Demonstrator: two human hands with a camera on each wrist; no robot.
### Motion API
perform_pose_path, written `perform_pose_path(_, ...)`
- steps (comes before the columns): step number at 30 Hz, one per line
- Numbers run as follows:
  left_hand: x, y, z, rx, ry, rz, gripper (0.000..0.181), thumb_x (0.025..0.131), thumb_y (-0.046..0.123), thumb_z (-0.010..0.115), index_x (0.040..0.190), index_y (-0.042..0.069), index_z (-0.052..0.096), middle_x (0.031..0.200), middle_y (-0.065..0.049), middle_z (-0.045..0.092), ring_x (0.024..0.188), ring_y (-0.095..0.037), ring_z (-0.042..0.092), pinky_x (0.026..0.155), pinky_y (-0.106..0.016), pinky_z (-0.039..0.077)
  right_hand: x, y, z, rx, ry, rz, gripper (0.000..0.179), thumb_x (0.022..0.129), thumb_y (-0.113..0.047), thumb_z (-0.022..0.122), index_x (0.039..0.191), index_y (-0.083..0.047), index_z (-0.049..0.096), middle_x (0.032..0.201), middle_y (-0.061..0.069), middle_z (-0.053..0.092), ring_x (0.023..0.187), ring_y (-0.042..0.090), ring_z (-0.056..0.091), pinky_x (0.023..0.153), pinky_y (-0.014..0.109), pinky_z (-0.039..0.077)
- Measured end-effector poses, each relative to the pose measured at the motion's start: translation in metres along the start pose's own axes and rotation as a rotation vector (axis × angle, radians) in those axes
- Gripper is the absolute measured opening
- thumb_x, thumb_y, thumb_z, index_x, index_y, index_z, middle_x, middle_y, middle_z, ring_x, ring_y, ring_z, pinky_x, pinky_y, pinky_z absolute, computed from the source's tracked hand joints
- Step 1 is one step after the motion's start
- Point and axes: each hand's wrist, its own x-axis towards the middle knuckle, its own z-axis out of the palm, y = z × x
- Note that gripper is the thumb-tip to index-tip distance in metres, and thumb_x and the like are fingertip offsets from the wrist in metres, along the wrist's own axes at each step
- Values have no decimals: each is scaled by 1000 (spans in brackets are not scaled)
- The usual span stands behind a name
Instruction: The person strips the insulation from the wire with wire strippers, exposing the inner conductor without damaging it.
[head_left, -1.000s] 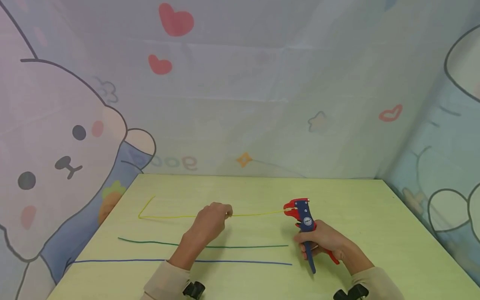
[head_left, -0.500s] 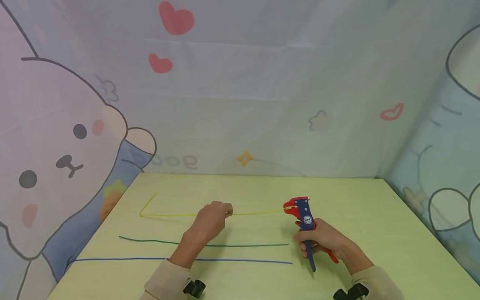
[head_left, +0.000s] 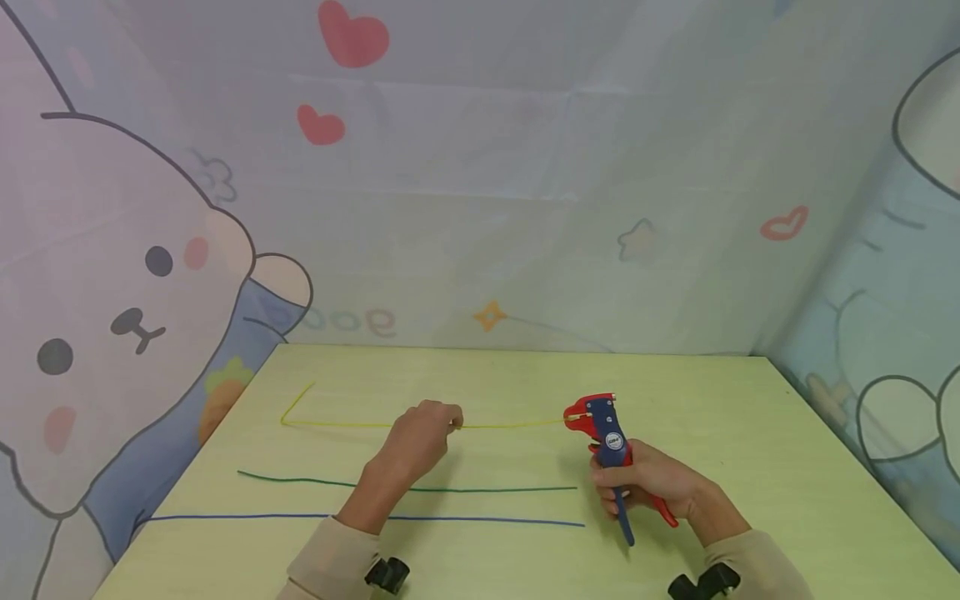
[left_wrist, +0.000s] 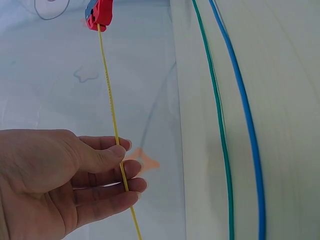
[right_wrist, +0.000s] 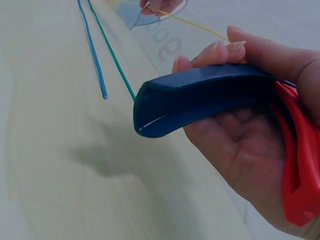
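My left hand [head_left: 416, 442] pinches a thin yellow wire [left_wrist: 111, 100] between thumb and fingers, partway along its length. The wire's right end sits in the red jaws of a wire stripper [head_left: 611, 437]; its left part runs on and bends near the far left of the table. My right hand [head_left: 652, 479] grips the stripper, whose blue handle [right_wrist: 200, 90] and red handle [right_wrist: 300, 165] stand apart in the right wrist view. The stripper is held head up, above the table. How deep the wire sits in the jaws is too small to tell.
A green wire [head_left: 495, 490] and a longer blue wire [head_left: 487, 521] lie roughly parallel on the pale yellow table [head_left: 750, 433], nearer to me. The left forearm passes over both. A printed cloth backdrop [head_left: 525, 167] rises behind the table.
Both hands are nearly still. The stripper and the left hand have shifted very slightly left, and the yellow wire's bent left part has moved slightly up in the view.
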Motion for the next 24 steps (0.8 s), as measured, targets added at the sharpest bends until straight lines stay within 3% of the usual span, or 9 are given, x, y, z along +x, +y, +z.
perform_pose_path(9,0,-1,1,-12,-1,-6,15,90,-6,68,97,5,74,97,-10,72,81,-25,67,64,-37,54,1,1,2,28,43,17,3,97,-3,59,99,-1,57,79,5,57,73,19,56,74,36,51)
perform_pose_path(24,0,1,-1,-22,-13,-9,15,91,-5,67,101,5,74,99,-11,72,80,-25,67,63,-36,54,4,3,8,-17,102,-12,21,91,-8,70,77,-7,54,67,2,51,61,17,53,64,36,53)
